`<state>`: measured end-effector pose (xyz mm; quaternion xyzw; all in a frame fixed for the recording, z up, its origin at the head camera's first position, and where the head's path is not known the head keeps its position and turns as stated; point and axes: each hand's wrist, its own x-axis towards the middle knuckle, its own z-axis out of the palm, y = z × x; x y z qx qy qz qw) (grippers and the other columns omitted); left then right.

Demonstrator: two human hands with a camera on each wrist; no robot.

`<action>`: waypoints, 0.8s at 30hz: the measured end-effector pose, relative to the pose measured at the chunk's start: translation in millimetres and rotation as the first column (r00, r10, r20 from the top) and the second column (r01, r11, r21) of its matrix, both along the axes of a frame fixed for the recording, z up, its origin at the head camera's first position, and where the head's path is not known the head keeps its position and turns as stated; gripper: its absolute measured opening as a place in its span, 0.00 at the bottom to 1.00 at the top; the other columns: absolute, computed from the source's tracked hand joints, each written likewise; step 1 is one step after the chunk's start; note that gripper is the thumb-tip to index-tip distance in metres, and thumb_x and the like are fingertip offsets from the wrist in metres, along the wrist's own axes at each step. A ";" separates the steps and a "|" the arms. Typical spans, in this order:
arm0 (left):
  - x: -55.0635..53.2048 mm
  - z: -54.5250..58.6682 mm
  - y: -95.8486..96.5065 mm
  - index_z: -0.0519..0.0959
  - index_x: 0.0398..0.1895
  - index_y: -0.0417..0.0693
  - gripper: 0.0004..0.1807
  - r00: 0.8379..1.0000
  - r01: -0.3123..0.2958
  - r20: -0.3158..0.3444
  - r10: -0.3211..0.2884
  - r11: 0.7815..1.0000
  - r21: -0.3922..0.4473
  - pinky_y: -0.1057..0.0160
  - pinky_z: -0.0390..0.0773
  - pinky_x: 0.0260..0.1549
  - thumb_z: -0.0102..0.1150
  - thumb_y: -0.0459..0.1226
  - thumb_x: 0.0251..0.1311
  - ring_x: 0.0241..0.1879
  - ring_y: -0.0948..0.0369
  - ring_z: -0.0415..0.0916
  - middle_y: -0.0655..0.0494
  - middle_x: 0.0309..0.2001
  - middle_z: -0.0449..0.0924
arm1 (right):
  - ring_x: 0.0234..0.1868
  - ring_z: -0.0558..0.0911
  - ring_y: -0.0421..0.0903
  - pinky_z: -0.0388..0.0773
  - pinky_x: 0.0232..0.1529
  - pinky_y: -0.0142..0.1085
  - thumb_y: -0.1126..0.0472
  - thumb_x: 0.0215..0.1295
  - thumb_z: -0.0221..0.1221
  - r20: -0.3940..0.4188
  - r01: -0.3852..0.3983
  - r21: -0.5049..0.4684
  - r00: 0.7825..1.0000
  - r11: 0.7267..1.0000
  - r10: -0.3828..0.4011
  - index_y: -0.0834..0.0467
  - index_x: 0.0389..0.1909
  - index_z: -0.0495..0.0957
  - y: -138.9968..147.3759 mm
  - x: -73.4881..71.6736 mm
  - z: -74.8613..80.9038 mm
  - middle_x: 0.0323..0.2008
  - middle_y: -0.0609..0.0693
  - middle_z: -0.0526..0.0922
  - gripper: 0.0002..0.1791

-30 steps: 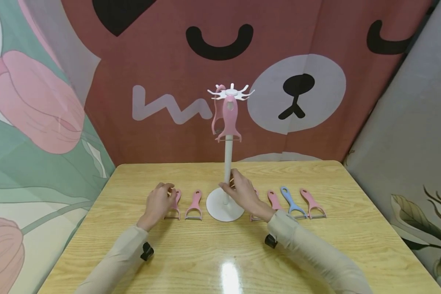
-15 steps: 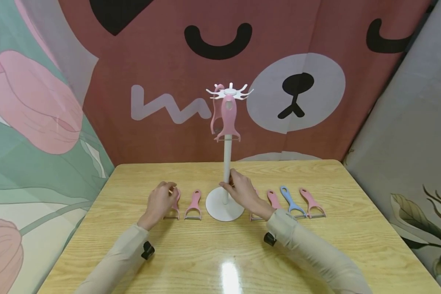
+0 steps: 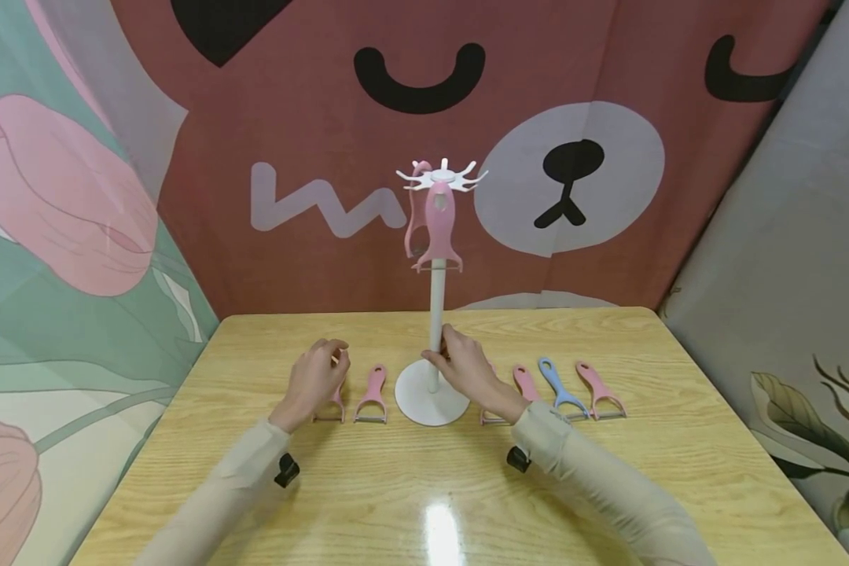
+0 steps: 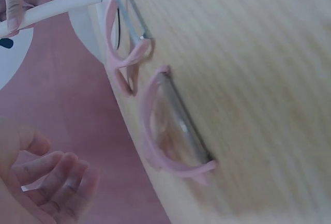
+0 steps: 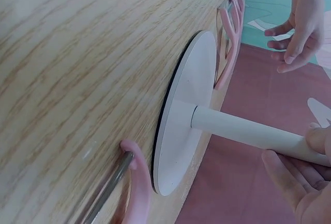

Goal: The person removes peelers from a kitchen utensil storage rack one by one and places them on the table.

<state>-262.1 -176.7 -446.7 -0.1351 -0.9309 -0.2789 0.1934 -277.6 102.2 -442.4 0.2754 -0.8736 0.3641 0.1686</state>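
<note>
My right hand (image 3: pixel 469 368) grips the white pole (image 3: pixel 437 303) of an upright stand low down, above its round base (image 3: pixel 412 402). Thumb and fingers wrap the pole (image 5: pixel 243 131) in the right wrist view. Two pink peelers hang from the stand's white hooks: a front one (image 3: pixel 440 224) and one behind it to the left. My left hand (image 3: pixel 313 383) hovers over the leftmost pink peeler (image 3: pixel 338 407), partly hiding it. The left wrist view shows this hand (image 4: pixel 49 185) with loosely bent fingers and nothing in them, apart from the nearer peeler (image 4: pixel 150 136) on the table.
Another pink peeler (image 3: pixel 373 389) lies between my left hand and the base. Right of the stand lie a blue peeler (image 3: pixel 555 382) and several pink ones, including the rightmost peeler (image 3: pixel 597 385); my right forearm covers part of them. A printed curtain (image 3: pixel 311 267) hangs behind the table (image 3: pixel 368 487).
My left hand has risen slightly and shifted a little right and away from me over the leftmost peeler, its fingers loosening. The right hand keeps its grip on the pole.
</note>
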 end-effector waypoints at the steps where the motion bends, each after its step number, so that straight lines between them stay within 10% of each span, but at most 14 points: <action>1: -0.7 1.7 0.5 0.83 0.46 0.34 0.12 1.000 0.004 -0.003 -0.004 1.000 -0.002 0.59 0.75 0.22 0.55 0.33 0.67 0.24 0.60 0.77 0.46 0.34 0.81 | 0.26 0.79 0.40 0.75 0.23 0.30 0.60 0.66 0.64 0.000 0.000 0.000 1.000 1.000 0.000 0.62 0.40 0.73 0.0 -0.2 -0.2 0.27 0.48 0.78 0.11; 24: -10.6 27.6 22.2 0.81 0.48 0.38 0.13 0.996 0.038 -0.081 -0.032 0.997 0.072 0.56 0.78 0.29 0.52 0.38 0.73 0.32 0.55 0.79 0.48 0.36 0.81 | 0.23 0.77 0.40 0.73 0.21 0.29 0.61 0.68 0.63 -0.010 -0.006 0.026 1.000 1.000 0.006 0.63 0.39 0.72 -0.4 1.1 0.6 0.26 0.49 0.76 0.11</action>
